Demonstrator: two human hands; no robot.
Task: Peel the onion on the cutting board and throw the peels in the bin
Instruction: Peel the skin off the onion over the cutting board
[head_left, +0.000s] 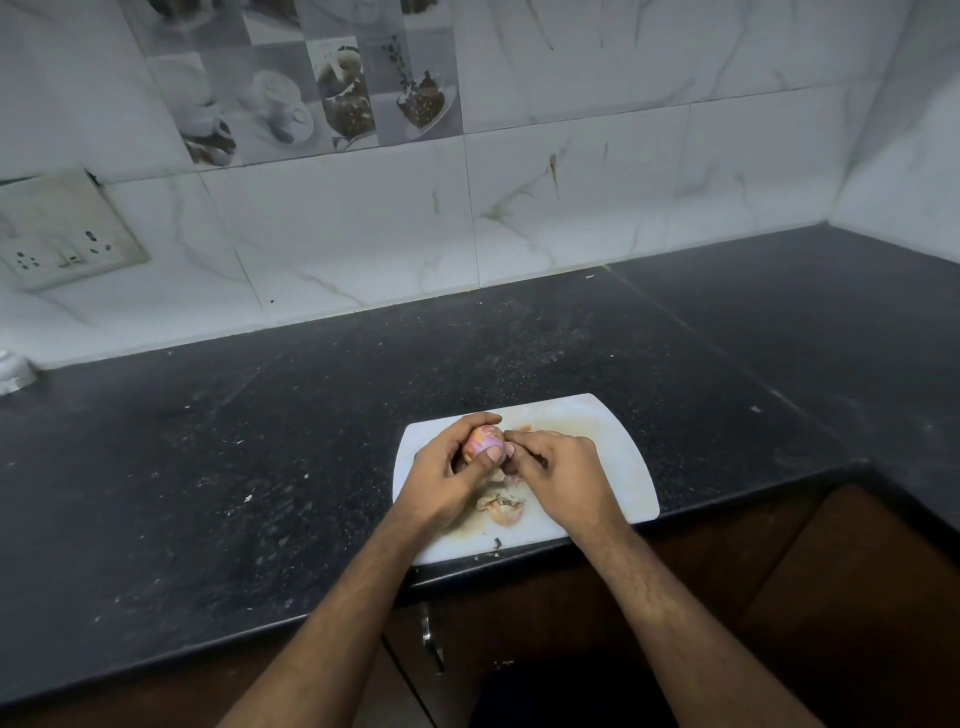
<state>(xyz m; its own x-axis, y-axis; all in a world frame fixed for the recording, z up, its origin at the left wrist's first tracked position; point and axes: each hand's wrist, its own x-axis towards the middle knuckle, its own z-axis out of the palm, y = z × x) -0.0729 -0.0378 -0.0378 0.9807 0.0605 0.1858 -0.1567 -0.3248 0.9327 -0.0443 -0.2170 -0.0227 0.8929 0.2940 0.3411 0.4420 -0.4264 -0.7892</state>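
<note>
A small pink-purple onion (484, 440) is held just above the white cutting board (613, 441). My left hand (447, 473) wraps around it, thumb pressed on its near side. My right hand (558, 473) pinches at the onion's right side with the fingertips, seemingly on a bit of skin, though the fingers hide the contact. A small heap of pale peels (501, 507) lies on the board between my wrists. No bin is in view.
The board sits at the front edge of a dark speckled counter (260, 441) that turns a corner at the right. A tiled wall with a socket plate (62, 234) is behind. A cabinet handle (431, 644) shows under the counter. A metal object (13, 371) lies far left.
</note>
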